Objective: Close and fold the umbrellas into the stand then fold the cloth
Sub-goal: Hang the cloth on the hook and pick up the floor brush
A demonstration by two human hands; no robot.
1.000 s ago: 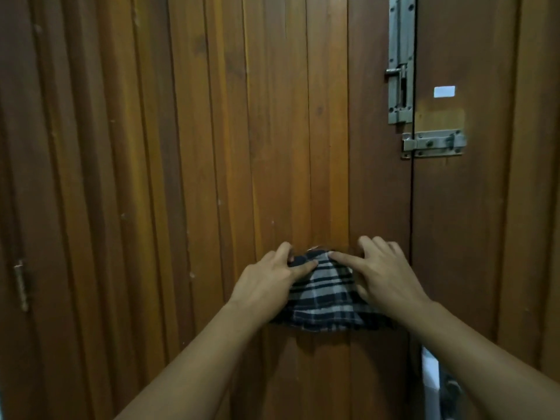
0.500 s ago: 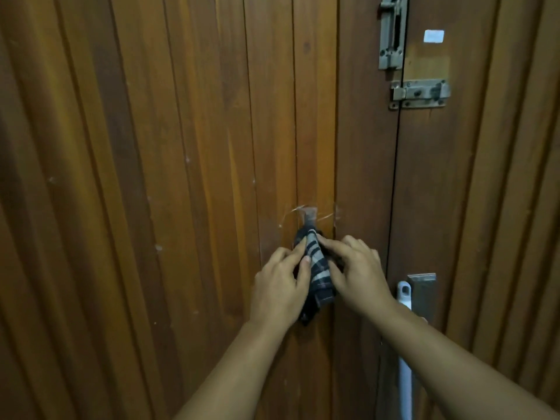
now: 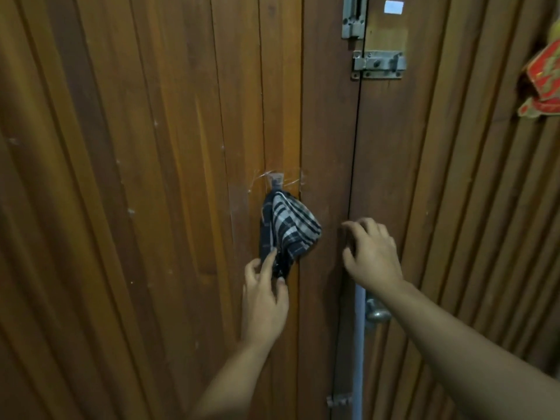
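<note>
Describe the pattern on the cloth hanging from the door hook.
The cloth is dark navy-and-white plaid, seen best in the head view.

My right hand [image 3: 371, 253] is coming off the checked cloth [image 3: 288, 228] and drawing away to the right, now well apart from it. My left hand [image 3: 265, 294] is slipping lower, only fingers [image 3: 268, 262] touching the cloth's bottom edge. The cloth is now hanging bunched from the hook [image 3: 275, 181].

The dark plaid cloth [image 3: 288, 230] hangs bunched from a small hook [image 3: 276, 180] on the wooden door [image 3: 181, 177], its lower end touching my left grip [image 3: 265, 295].
</note>
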